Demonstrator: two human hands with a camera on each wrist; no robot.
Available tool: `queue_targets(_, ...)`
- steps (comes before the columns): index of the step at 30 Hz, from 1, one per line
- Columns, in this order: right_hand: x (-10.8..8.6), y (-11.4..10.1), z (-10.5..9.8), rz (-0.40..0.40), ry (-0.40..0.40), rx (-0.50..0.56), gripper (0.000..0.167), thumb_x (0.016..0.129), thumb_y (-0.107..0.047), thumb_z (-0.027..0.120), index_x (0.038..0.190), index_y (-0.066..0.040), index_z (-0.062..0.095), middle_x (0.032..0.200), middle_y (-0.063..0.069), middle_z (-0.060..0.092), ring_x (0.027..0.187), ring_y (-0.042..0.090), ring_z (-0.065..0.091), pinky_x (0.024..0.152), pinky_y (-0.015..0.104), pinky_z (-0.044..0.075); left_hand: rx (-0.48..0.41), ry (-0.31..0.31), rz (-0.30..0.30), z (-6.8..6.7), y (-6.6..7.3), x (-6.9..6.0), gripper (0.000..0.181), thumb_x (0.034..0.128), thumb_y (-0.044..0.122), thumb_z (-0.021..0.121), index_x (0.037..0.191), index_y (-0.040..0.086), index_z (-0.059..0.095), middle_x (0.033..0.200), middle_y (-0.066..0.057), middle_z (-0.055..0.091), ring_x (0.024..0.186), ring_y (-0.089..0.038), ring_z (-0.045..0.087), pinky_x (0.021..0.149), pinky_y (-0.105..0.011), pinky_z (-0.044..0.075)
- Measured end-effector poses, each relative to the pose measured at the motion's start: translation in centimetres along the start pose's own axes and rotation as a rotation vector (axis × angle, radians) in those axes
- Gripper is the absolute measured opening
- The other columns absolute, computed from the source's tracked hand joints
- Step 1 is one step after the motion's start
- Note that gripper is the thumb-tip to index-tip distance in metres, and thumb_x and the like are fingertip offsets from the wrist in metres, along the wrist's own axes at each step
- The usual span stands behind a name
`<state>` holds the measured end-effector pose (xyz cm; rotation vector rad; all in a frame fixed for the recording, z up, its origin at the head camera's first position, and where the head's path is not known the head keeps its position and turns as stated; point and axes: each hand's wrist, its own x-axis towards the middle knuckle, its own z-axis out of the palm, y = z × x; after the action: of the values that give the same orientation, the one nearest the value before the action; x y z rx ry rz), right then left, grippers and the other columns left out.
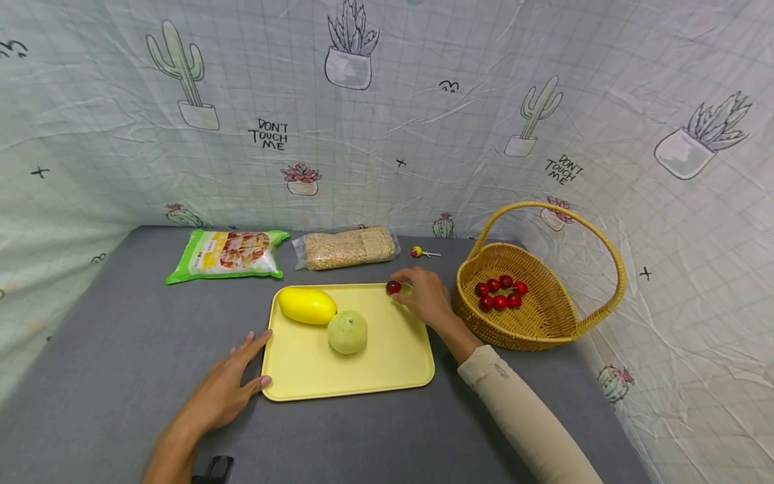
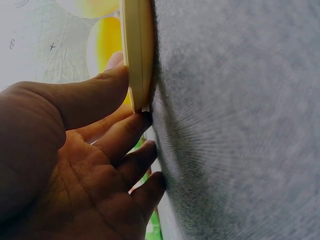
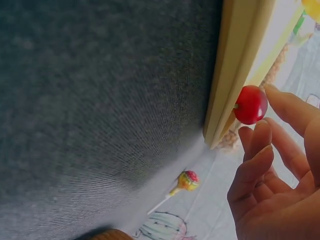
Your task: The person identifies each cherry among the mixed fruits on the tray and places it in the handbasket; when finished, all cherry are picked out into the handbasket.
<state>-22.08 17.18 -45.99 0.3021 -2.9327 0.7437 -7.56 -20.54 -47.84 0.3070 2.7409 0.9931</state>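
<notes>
At the far right part of a yellow tray (image 1: 381,376), my right hand (image 1: 425,296) pinches a dark red cherry (image 1: 393,287) between thumb and fingertips. The right wrist view shows this cherry (image 3: 251,105) against the tray's rim, its short stem end visible. My left hand (image 1: 226,388) touches the tray's left edge with spread fingers and thumb, holding nothing. On the tray lie an oblong yellow fruit (image 1: 307,305) and a round pale green fruit (image 1: 347,332), touching or nearly so. Several red cherries (image 1: 500,302) sit in a wicker basket (image 1: 547,316) right of the tray.
Behind the tray lie a green-and-white food packet (image 1: 232,254), a clear bag of grain (image 1: 347,247) and a lollipop (image 1: 423,252). The basket's tall handle (image 1: 611,252) arches above it. A patterned cloth (image 1: 387,134) hangs behind the grey table (image 1: 121,349).
</notes>
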Motion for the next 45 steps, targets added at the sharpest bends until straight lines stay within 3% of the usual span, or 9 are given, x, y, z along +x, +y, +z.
queue_targets(11,0.1,-0.1,0.7,-0.009,-0.017,-0.010,0.031,0.086,-0.023,0.092,0.116,-0.025,0.082,0.109,-0.001,0.076,0.107,0.027,0.072,0.083,0.048,0.061,-0.013,0.008,0.009,0.2,0.0,-0.2,0.081,0.0950,0.014,0.079,0.164,0.008,0.038,0.169,-0.031,0.032,0.157,-0.054,0.027,0.124,-0.075,0.023)
queue_targets(18,-0.5,-0.3,0.4,-0.038,-0.025,-0.005,0.032,0.087,-0.022,0.091,0.118,-0.022,0.082,0.111,0.001,0.077,0.106,0.028,0.072,0.082,0.048,0.061,-0.011,0.015,0.012,0.2,0.0,-0.1,0.081,0.0949,0.014,0.079,0.165,0.008,0.038,0.169,-0.032,0.032,0.157,-0.054,0.027,0.124,-0.075,0.023)
queue_targets(33,-2.4,0.1,-1.0,-0.132,0.058,0.000,0.030,0.088,-0.024,0.090,0.117,-0.023,0.081,0.110,-0.001,0.078,0.102,0.027,0.075,0.076,0.043,0.063,-0.012,0.009,0.010,0.2,-0.1,0.0,0.082,0.0952,0.016,0.079,0.165,0.008,0.037,0.169,-0.032,0.031,0.157,-0.055,0.027,0.123,-0.076,0.023)
queue_targets(36,-2.6,0.1,-1.5,-0.145,0.077,0.008,0.030,0.088,-0.024,0.090,0.117,-0.023,0.082,0.110,0.000,0.078,0.094,0.025,0.074,0.068,0.038,0.060,-0.014,0.012,0.015,0.2,-0.1,0.0,0.082,0.0949,0.016,0.080,0.165,0.008,0.037,0.169,-0.032,0.031,0.157,-0.055,0.027,0.123,-0.076,0.024)
queue_targets(41,-3.0,-0.1,-2.3,-0.153,0.100,0.012,0.030,0.088,-0.025,0.090,0.117,-0.023,0.082,0.110,0.001,0.077,0.065,0.013,0.060,0.055,0.028,0.048,-0.006,0.008,0.013,0.1,-0.1,0.0,0.083,0.0948,0.016,0.080,0.165,0.008,0.037,0.169,-0.032,0.031,0.157,-0.055,0.027,0.123,-0.077,0.023)
queue_targets(45,-3.3,-0.1,-2.8,-0.151,0.111,0.023,0.031,0.088,-0.026,0.090,0.117,-0.023,0.082,0.111,0.002,0.076,0.060,0.006,0.054,0.055,0.025,0.047,0.005,-0.003,-0.002,0.1,0.0,0.1,0.083,0.0954,0.018,0.079,0.166,0.009,0.036,0.169,-0.033,0.029,0.157,-0.056,0.026,0.122,-0.077,0.023)
